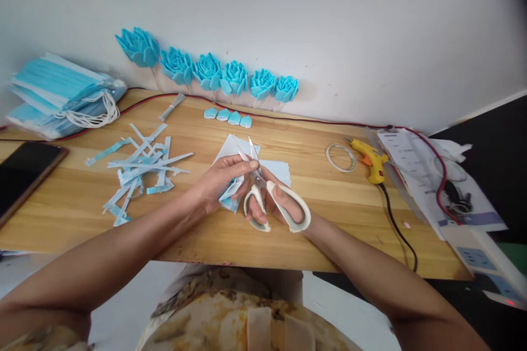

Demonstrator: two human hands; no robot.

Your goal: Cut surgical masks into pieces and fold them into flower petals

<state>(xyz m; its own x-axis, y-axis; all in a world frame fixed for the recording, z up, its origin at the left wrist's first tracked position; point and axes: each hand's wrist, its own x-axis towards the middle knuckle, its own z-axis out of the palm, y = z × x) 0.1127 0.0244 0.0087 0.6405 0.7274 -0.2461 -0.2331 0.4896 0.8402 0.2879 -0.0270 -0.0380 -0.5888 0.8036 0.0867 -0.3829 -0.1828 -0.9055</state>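
Observation:
My right hand (276,198) has its thumb and fingers through the white handles of a pair of scissors (300,209). The blades stand slightly apart and point away from me. Close against them, my left hand (224,174) is closed on a piece of blue and white mask fabric (230,201), which hangs folded below the fingers. The left thumb lies across the blades near the pivot. Whether the blades touch fabric is hidden by the fingers. Just beyond both hands, pale flat sheets of mask fabric (234,147) lie on the wooden table (313,148).
Cut strips (138,167) are heaped at left, near a phone (28,175) and stacked masks (61,88). Several blue fabric flowers (208,71) lean on the wall, with small folded petals (234,117) before them. At right are a tape roll (341,158) and a corded yellow glue gun (373,162).

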